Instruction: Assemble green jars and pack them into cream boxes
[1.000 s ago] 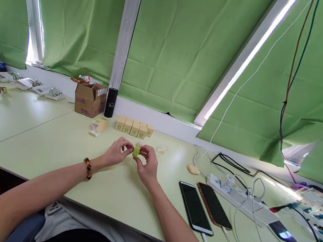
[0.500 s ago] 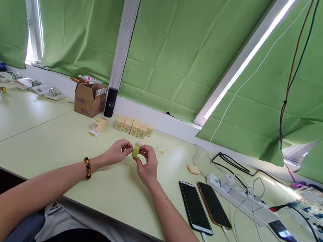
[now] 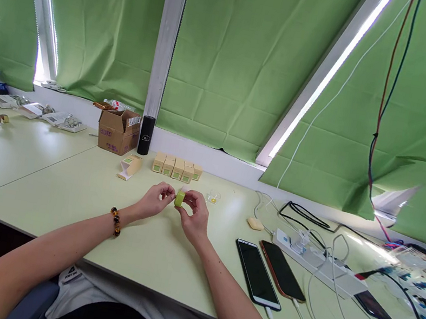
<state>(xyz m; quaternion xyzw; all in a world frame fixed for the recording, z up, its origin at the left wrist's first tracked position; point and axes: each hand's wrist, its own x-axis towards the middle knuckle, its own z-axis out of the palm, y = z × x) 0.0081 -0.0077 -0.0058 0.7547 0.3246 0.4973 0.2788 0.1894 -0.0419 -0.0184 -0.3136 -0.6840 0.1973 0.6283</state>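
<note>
Between thumb and fingers, my right hand [image 3: 195, 217] holds a small yellow-green block-like piece [image 3: 179, 198] just above the table. My left hand [image 3: 155, 198] is beside it, thumb and forefinger pinched together at its left edge; whatever is in that pinch is too small to make out. Behind my hands stands a row of small tan boxes [image 3: 178, 169] with green labels. An opened tan carton [image 3: 130, 167] lies to their left. A small clear plastic piece [image 3: 213, 198] with a yellow spot rests right of my right hand.
Two phones [image 3: 259, 274] with white cables lie at the right, near a white power strip [image 3: 318, 263] and tangled cords. A pale yellow lump [image 3: 255, 223] sits behind them. A cardboard box [image 3: 118, 132] and a black tumbler [image 3: 145, 135] stand at the back.
The yellow-green piece has turned slightly in my right fingers. Both hands stay in nearly the same place.
</note>
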